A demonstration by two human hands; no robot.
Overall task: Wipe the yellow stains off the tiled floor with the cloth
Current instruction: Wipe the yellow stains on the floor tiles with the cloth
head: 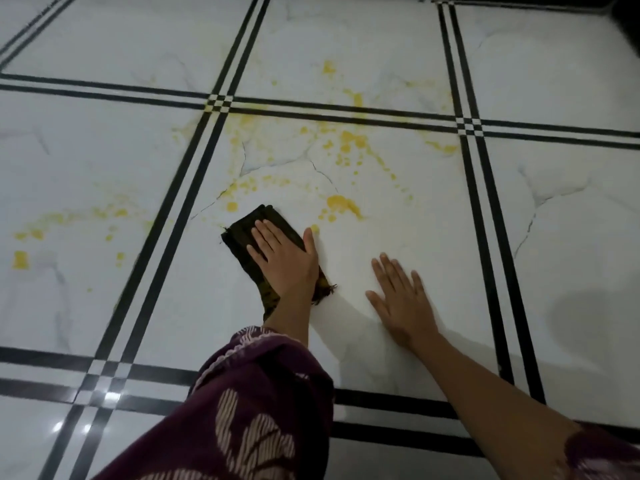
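A dark folded cloth (247, 226) lies on the white marble-look tiled floor (415, 209). My left hand (285, 263) presses flat on top of it, fingers pointing up and left. Yellow stains (341, 202) spatter the middle tile just beyond the cloth, with more drops further up (349, 140). Other yellow marks sit on the left tile (20, 259) and on the far tile (329, 68). My right hand (401, 299) rests palm down on bare floor to the right of the cloth, fingers spread, holding nothing.
Black double stripes (180, 209) border each tile and cross in small checkered squares (218, 102). A dark edge (627, 22) shows at the top right corner. My patterned purple sleeve (256, 410) covers the lower middle of the view.
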